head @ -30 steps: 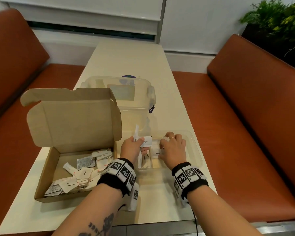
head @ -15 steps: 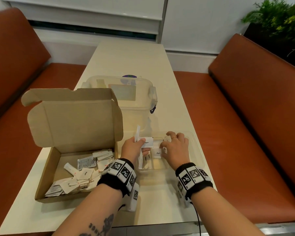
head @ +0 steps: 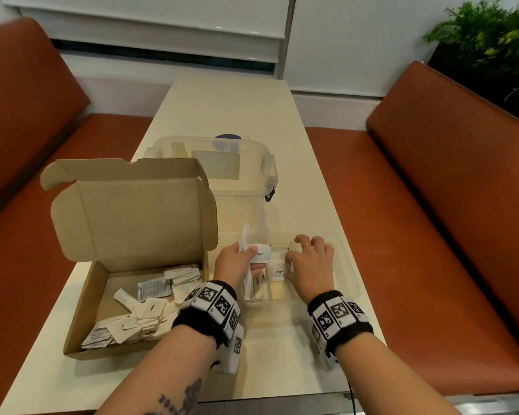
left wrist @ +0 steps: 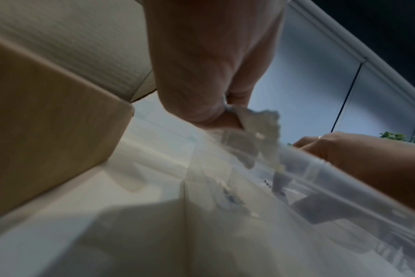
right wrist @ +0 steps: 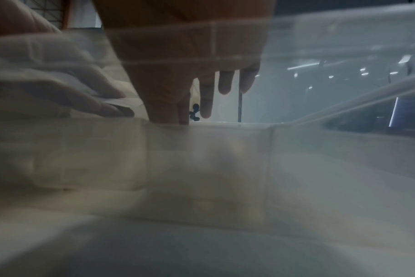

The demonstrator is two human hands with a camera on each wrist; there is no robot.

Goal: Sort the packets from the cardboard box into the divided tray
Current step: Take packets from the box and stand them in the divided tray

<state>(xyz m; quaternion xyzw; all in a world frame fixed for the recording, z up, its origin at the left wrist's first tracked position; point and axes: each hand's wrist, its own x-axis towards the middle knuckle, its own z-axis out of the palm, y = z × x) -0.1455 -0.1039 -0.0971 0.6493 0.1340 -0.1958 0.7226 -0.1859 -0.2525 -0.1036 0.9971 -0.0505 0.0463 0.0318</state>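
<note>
The open cardboard box (head: pixel 81 310) lies on the left of the table, with several white packets (head: pixel 150 307) loose inside. To its right is the clear divided tray (head: pixel 348 265). My left hand (head: pixel 253 259) hovers at the tray's left end. It grips a small bunch of packets, among them one marked Pepper (head: pixel 262 253) and a long stick packet (head: pixel 245 235). My right hand (head: pixel 294 256) is curled over the tray's middle and pinches a small white packet (head: pixel 295 246). Another Pepper packet (head: pixel 279 271) lies in a compartment. The left wrist view shows the held packets (left wrist: pixel 256 135) above the tray (left wrist: pixel 320 187).
A clear lidded plastic container (head: pixel 222 163) stands right behind the tray and box. The box's raised lid (head: pixel 132 211) walls off the left. Orange benches (head: pixel 432 205) flank the narrow table, and a plant (head: pixel 486 40) is at the far right.
My right hand has edged slightly to the right over the tray. The left hand keeps the same hold on its packets.
</note>
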